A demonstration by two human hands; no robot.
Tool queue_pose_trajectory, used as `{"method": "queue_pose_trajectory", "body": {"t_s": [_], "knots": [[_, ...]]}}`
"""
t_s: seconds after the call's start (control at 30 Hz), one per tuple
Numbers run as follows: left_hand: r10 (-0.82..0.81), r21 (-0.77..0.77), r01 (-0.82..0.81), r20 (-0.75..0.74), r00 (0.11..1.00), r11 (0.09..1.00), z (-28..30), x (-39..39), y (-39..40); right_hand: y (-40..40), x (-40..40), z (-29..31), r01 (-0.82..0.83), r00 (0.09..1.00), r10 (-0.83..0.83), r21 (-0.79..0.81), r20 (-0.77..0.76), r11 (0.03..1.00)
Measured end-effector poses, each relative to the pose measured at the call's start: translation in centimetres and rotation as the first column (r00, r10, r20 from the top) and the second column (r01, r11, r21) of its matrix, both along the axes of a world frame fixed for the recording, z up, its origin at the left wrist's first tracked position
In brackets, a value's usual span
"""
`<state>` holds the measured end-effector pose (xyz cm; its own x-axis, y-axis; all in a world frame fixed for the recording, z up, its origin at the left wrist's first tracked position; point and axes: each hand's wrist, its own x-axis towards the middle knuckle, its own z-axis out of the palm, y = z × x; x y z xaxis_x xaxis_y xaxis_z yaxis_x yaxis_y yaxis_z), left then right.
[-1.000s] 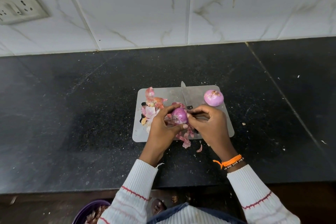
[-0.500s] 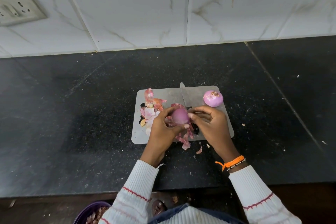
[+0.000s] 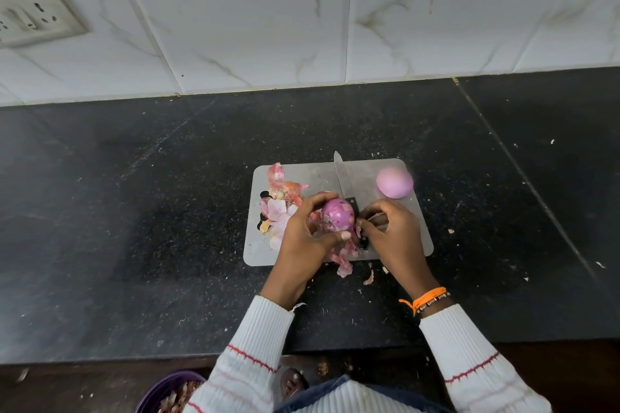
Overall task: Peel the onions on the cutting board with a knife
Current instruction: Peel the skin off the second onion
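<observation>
My left hand (image 3: 302, 238) grips a purple onion (image 3: 337, 214), partly skinned, just above the grey cutting board (image 3: 369, 174). My right hand (image 3: 396, 238) pinches a strip of skin at the onion's lower right side. The knife (image 3: 342, 176) lies on the board with its blade pointing away from me; its black handle is mostly hidden under my hands. A peeled pink onion (image 3: 394, 182) sits at the board's far right corner. Loose skins (image 3: 280, 208) are heaped on the board's left part.
The board lies on a dark stone counter (image 3: 134, 211) backed by a white tiled wall with a socket (image 3: 30, 20) at the left. More skin scraps (image 3: 345, 266) hang over the board's near edge. A purple bowl (image 3: 161, 392) of peels sits below the counter edge.
My left hand has turned the onion and raised it slightly. My right fingers have shifted down to its lower right side. The knife has stayed put.
</observation>
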<state>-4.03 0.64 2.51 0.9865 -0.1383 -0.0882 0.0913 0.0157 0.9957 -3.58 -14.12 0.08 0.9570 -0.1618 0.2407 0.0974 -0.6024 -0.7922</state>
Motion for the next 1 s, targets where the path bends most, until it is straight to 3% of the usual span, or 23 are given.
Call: {"method": "queue_pose_trajectory", "body": {"t_s": [0.23,0.73,1.0], "knots": [[0.069,0.048,-0.072,0.044,0.997,0.996,-0.5,0.3,0.0,0.8,-0.4,2.1,-0.04,0.998,0.057,0.361,-0.038,0.932],[0.038,0.16,-0.054,0.102,0.994,0.986,-0.6,0.5,0.2,0.8,-0.1,2.3,-0.027,0.999,0.032,0.256,-0.015,0.966],[0.046,0.169,-0.063,0.104,0.993,0.984,-0.7,0.8,0.2,0.9,-0.3,2.5,-0.044,0.998,0.057,0.315,-0.031,0.948]]}}
